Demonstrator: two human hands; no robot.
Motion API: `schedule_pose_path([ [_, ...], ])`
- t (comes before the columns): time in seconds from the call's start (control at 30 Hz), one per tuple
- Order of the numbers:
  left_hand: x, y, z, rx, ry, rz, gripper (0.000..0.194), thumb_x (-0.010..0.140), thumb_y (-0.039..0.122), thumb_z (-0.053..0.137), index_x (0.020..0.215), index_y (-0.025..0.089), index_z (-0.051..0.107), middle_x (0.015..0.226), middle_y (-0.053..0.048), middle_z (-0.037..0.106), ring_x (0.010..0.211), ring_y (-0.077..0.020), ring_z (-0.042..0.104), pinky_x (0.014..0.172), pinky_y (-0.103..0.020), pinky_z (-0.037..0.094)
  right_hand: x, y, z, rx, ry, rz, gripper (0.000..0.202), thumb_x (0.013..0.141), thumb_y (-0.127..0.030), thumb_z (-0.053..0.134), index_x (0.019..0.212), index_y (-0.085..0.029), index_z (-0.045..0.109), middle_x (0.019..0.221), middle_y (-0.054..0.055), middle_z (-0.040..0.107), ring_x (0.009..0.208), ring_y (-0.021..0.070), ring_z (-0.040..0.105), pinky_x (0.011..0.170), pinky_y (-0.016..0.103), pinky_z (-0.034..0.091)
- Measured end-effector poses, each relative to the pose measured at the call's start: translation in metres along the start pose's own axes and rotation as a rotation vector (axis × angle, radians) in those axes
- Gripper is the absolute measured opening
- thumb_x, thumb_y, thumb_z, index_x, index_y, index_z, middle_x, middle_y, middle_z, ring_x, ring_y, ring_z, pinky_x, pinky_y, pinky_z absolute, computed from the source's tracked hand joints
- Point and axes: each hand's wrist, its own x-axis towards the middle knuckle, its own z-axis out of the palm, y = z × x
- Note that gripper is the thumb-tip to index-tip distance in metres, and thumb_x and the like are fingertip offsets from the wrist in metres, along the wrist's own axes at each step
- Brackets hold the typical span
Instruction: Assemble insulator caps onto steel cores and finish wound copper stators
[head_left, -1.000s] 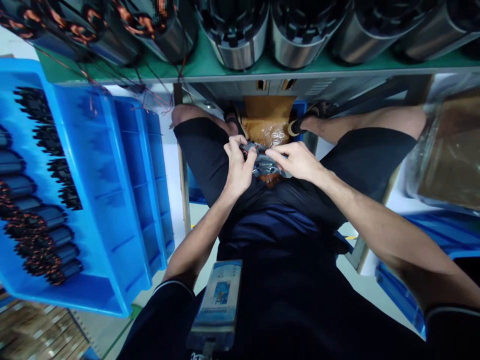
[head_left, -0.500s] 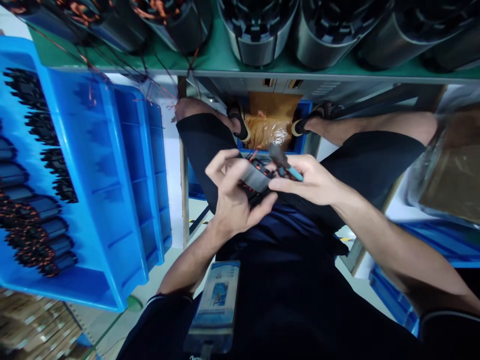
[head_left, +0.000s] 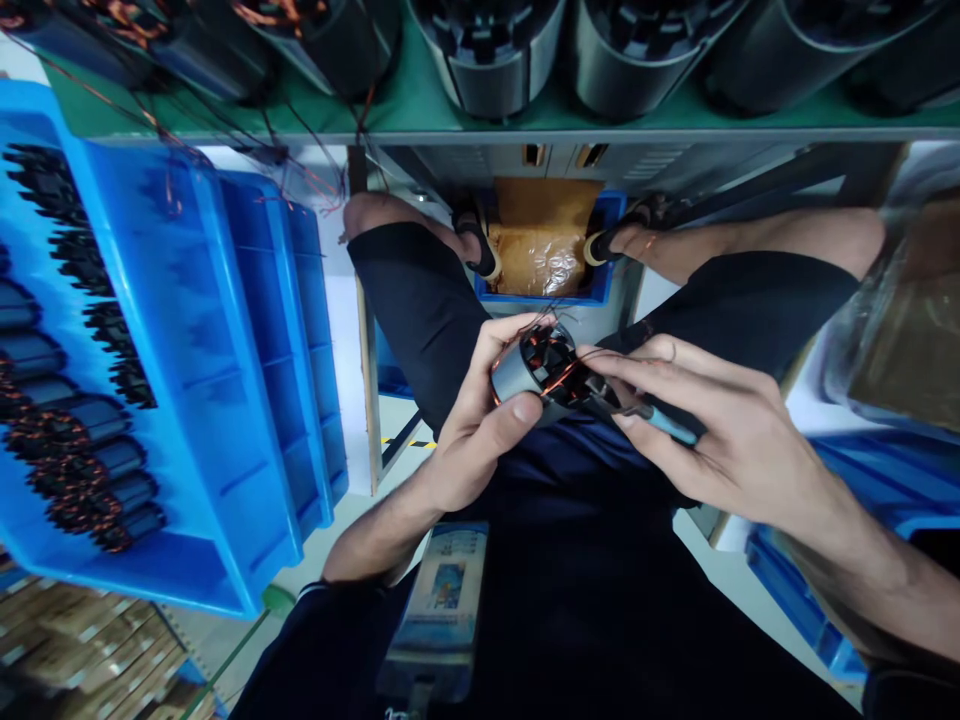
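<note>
Above my lap, my left hand (head_left: 480,425) wraps round a motor stator (head_left: 517,370), a grey metal cylinder with black insulation and copper windings. Its wound end is tilted toward the right, and thin wires stick out at its top. My right hand (head_left: 720,430) holds cutting pliers (head_left: 667,422) with blue-green handles, their dark jaws close to the stator's end. The fingertips of that hand are at the stator's copper wires; whether they pinch one is too small to tell.
Several larger stators (head_left: 495,70) line the green bench edge (head_left: 450,122) ahead, some with dangling wires. At left, a blue crate (head_left: 176,400) holds rows of stators and black parts. A blue bin (head_left: 544,298) with brown wrapping sits between my feet. A badge (head_left: 448,590) hangs at my chest.
The stator has turned, so its wound end now faces up and right. My right hand has shifted right and opened out somewhat, with the pliers swung lower and pointing left.
</note>
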Motion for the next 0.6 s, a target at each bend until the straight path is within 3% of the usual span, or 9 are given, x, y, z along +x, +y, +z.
schedule_pose_path([
  [0.1, 0.0, -0.001, 0.0, 0.027, -0.042, 0.053, 0.062, 0.113, 0.053, 0.075, 0.17, 0.033, 0.06, 0.155, -0.011, 0.063, 0.141, -0.0312, 0.067, 0.127, -0.047, 0.06, -0.012, -0.004, -0.001, -0.088, -0.012, 0.018, 0.061, 0.111, -0.013, 0.069, 0.171, -0.021, 0.069, 0.123, 0.012, 0.078, 0.107, 0.0253, 0.076, 0.097, 0.039, 0.066],
  [0.27, 0.002, 0.011, 0.007, 0.126, -0.078, 0.093, 0.06, 0.114, 0.05, 0.077, 0.168, 0.032, 0.06, 0.148, -0.01, 0.064, 0.129, -0.0266, 0.068, 0.116, -0.041, 0.063, -0.016, -0.008, -0.002, -0.125, -0.018, 0.005, 0.068, 0.11, -0.011, 0.066, 0.176, -0.026, 0.063, 0.127, 0.01, 0.08, 0.111, 0.0263, 0.077, 0.1, 0.04, 0.068],
  [0.5, 0.0, 0.017, 0.01, 0.221, -0.11, 0.084, 0.059, 0.116, 0.046, 0.075, 0.171, 0.035, 0.056, 0.141, -0.01, 0.066, 0.117, -0.0262, 0.073, 0.101, -0.04, 0.068, -0.022, -0.01, -0.004, -0.283, 0.046, -0.037, 0.066, 0.112, -0.016, 0.07, 0.175, -0.036, 0.065, 0.106, 0.004, 0.087, 0.084, 0.0238, 0.083, 0.07, 0.035, 0.07],
  [0.6, -0.003, 0.01, 0.011, 0.203, -0.086, 0.065, 0.058, 0.116, 0.044, 0.074, 0.17, 0.036, 0.055, 0.143, -0.011, 0.066, 0.116, -0.0263, 0.075, 0.1, -0.041, 0.071, -0.019, -0.004, -0.001, -0.197, 0.051, -0.021, 0.06, 0.112, -0.013, 0.074, 0.167, -0.036, 0.073, 0.12, 0.002, 0.092, 0.098, 0.0239, 0.09, 0.084, 0.033, 0.075],
])
